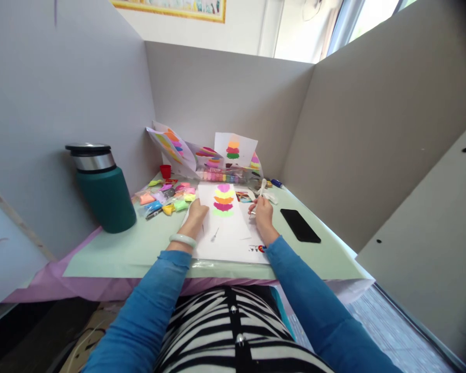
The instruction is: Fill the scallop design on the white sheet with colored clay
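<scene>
A white sheet of paper (233, 235) lies in front of me. On its upper part is a stack of scalloped colour bands (223, 200) in pink, yellow, orange, magenta and pale green. My left hand (196, 214) is at the sheet's left edge, thumb on top, holding it; the other fingers are partly hidden. At the right edge, my right hand (263, 211) is closed around a white stick-like tool (263, 185), whose rounded end points up. The tool's lower end is hidden by the fingers. Small packets of coloured clay (180, 205) lie left of the sheet.
A green bottle (106, 197) stands at the left; a black phone (300, 225) lies at the right. Behind the sheet are a pack of pastel-coloured items (221, 176), propped drawings (236, 147) and a red cup (165, 171). Grey partitions (229, 88) enclose the table.
</scene>
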`<action>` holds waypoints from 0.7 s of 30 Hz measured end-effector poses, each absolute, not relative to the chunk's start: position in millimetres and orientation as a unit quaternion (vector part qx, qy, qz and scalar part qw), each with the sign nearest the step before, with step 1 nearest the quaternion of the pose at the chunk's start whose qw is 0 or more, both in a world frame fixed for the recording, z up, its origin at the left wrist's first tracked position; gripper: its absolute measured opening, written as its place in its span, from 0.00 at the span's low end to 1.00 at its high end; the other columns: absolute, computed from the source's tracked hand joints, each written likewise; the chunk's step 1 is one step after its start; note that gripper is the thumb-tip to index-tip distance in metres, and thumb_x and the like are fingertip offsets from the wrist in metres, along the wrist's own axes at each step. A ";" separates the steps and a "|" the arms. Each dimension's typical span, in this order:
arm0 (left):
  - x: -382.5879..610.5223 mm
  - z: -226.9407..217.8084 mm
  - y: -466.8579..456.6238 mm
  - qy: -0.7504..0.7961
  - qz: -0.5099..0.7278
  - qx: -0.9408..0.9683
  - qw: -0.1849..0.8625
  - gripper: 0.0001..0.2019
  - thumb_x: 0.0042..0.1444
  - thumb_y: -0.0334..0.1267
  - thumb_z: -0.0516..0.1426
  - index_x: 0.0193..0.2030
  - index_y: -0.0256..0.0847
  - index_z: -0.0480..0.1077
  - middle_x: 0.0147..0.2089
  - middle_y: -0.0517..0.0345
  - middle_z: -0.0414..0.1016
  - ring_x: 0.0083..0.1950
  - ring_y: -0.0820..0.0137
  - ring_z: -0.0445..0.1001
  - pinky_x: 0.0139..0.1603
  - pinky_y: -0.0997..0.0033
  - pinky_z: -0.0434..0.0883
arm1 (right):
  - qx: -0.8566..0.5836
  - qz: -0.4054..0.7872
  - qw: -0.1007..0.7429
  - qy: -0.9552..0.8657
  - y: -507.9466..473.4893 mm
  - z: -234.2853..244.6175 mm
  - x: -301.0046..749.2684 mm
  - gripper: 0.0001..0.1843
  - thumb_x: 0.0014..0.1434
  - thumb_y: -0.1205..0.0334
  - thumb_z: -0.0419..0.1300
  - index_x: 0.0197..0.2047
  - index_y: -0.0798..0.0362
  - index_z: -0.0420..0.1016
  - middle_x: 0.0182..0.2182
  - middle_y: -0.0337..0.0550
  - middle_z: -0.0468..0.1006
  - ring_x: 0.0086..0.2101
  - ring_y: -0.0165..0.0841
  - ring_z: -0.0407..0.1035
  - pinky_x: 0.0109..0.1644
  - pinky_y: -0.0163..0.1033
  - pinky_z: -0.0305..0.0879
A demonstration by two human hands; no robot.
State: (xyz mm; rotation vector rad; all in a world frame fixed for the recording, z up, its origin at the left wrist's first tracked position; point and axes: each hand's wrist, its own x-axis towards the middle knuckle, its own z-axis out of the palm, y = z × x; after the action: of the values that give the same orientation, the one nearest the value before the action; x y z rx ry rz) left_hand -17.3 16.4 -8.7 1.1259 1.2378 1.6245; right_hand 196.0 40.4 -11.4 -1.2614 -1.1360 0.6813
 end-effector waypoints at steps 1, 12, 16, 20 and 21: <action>-18.8 -8.1 17.8 0.498 0.653 0.430 0.375 0.13 0.36 0.28 0.56 0.34 0.38 0.70 0.30 0.55 0.77 0.34 0.60 0.77 0.33 0.65 0.73 | -0.569 0.272 0.602 -0.489 39.5 -10.4 198.3 0.18 0.64 0.52 0.40 0.36 0.51 0.66 0.21 0.37 0.73 0.20 0.31 0.68 0.24 0.33 0.62; -14.5 10.2 6.8 0.406 0.711 0.418 0.393 0.17 0.39 0.41 0.62 0.38 0.37 0.70 0.37 0.53 0.79 0.38 0.63 0.77 0.38 0.67 0.73 | -0.713 0.051 0.297 -0.633 27.0 -4.8 193.2 0.17 0.62 0.59 0.50 0.51 0.53 0.72 0.41 0.50 0.79 0.43 0.39 0.72 0.43 0.38 0.62; -13.3 10.8 5.5 0.395 0.712 0.420 0.401 0.18 0.40 0.43 0.63 0.38 0.38 0.70 0.36 0.53 0.79 0.39 0.63 0.77 0.38 0.67 0.73 | -0.681 0.034 0.260 -0.684 30.3 -9.5 193.2 0.14 0.60 0.62 0.52 0.45 0.53 0.76 0.45 0.51 0.78 0.45 0.40 0.71 0.44 0.38 0.61; -14.0 9.2 7.5 0.410 0.714 0.416 0.386 0.16 0.42 0.43 0.62 0.38 0.38 0.70 0.37 0.53 0.79 0.40 0.63 0.77 0.40 0.66 0.73 | -0.649 0.049 0.365 -0.666 28.5 -6.8 194.0 0.23 0.66 0.54 0.43 0.38 0.54 0.77 0.40 0.50 0.79 0.42 0.37 0.71 0.43 0.36 0.61; -14.3 8.8 8.1 0.416 0.714 0.416 0.379 0.16 0.43 0.43 0.61 0.38 0.38 0.70 0.37 0.54 0.79 0.40 0.63 0.77 0.40 0.66 0.73 | -0.631 0.065 0.399 -0.663 27.2 -5.9 193.5 0.25 0.66 0.52 0.40 0.38 0.53 0.77 0.38 0.48 0.79 0.41 0.36 0.71 0.42 0.36 0.61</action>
State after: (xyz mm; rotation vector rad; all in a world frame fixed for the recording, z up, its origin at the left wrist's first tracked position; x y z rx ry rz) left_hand -14.3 8.1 8.8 1.0623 1.0626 1.8242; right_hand 193.5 27.2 -5.9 -1.5962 -1.6772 0.1642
